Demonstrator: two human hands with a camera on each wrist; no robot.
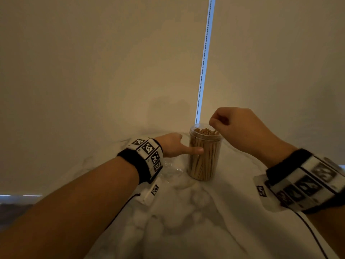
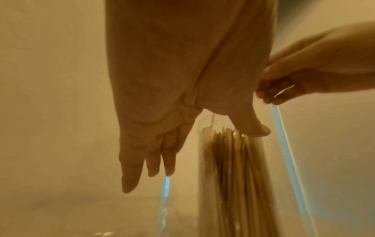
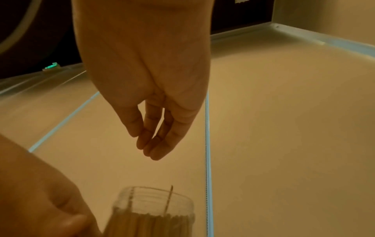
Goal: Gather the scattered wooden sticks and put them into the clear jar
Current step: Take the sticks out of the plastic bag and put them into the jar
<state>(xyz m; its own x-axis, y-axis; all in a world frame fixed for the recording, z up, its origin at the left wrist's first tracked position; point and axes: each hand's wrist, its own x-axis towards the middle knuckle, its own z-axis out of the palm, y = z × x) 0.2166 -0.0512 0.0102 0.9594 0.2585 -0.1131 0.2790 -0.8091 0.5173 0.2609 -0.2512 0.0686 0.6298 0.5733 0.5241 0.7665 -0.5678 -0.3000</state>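
The clear jar stands upright on the white table, packed with wooden sticks. My left hand is at its left side. The thumb touches the jar, and the other fingers stretch straight out, apart from it. My right hand hovers just above the jar's mouth. In the right wrist view its fingers hang together and hold nothing. One stick pokes up above the others inside the jar. No loose sticks show on the table.
The table is white and marbled. Something clear and shiny lies on it just left of the jar's base. A beige blind with a bead cord hangs close behind the jar. Thin cables run from both wrist bands.
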